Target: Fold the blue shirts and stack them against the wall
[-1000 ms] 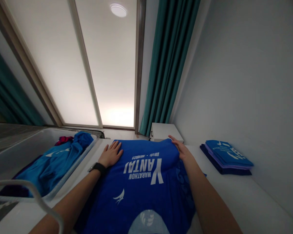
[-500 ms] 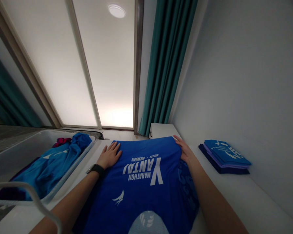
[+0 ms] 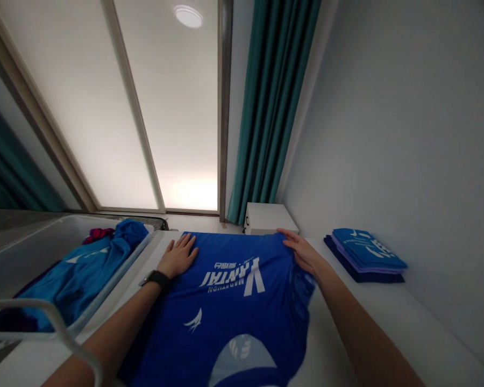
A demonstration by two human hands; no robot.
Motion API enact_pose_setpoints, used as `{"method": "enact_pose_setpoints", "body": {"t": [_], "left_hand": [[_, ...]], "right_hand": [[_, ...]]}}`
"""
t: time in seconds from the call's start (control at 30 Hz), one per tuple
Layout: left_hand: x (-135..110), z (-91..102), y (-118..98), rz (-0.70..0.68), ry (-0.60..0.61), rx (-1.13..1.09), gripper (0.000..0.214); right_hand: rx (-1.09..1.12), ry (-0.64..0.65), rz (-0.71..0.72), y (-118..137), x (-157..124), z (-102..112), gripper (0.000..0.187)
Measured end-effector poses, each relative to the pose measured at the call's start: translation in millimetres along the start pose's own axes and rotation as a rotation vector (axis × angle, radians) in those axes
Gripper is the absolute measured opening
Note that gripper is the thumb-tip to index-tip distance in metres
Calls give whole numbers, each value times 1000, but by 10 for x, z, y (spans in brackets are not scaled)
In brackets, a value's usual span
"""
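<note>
A blue T-shirt point(image 3: 234, 312) with white "YANTAI MARATHON" lettering, upside down from my side, is spread over the white table point(image 3: 326, 333). Flat on its far left corner rests my left hand point(image 3: 180, 255), fingers stretched out, with a dark watch on the wrist. At the far right corner my right hand point(image 3: 300, 250) pinches the shirt's edge. The cloth on that side is bunched into folds and the lettering is creased. The near end of the shirt runs out of view at the bottom.
Left of the table stands a white basket point(image 3: 139, 255) holding crumpled blue, red and dark clothes. A stack of folded shirts point(image 3: 367, 252) lies at the right by the wall. Behind the table are a white cabinet point(image 3: 270, 217), a green curtain point(image 3: 274, 107) and frosted sliding doors.
My right hand has moved a little to the left with the shirt's edge, and the shirt's right side and lettering have crumpled. My left hand stays on the far left corner.
</note>
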State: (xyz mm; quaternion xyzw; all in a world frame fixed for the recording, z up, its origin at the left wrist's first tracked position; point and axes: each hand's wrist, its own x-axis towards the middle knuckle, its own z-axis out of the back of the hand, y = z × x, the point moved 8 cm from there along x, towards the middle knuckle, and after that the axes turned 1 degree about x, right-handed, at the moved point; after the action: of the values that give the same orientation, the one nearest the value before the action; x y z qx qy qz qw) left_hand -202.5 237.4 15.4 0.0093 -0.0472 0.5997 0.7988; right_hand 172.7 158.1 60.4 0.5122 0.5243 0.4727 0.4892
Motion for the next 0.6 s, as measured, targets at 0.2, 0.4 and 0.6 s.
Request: {"method": "enact_pose_setpoints", "body": {"t": [0.2, 0.4, 0.6], "left_hand": [[-15, 34, -6, 10, -2, -11, 58], [-45, 24, 61, 94, 31, 12, 59], [-73, 4, 81, 88, 38, 33, 59]], "right_hand": [[-149, 189, -323, -268, -141, -140, 45], [-684, 159, -264, -244, -319, 160, 31], [-450, 85, -215, -236, -451, 208, 33]]}}
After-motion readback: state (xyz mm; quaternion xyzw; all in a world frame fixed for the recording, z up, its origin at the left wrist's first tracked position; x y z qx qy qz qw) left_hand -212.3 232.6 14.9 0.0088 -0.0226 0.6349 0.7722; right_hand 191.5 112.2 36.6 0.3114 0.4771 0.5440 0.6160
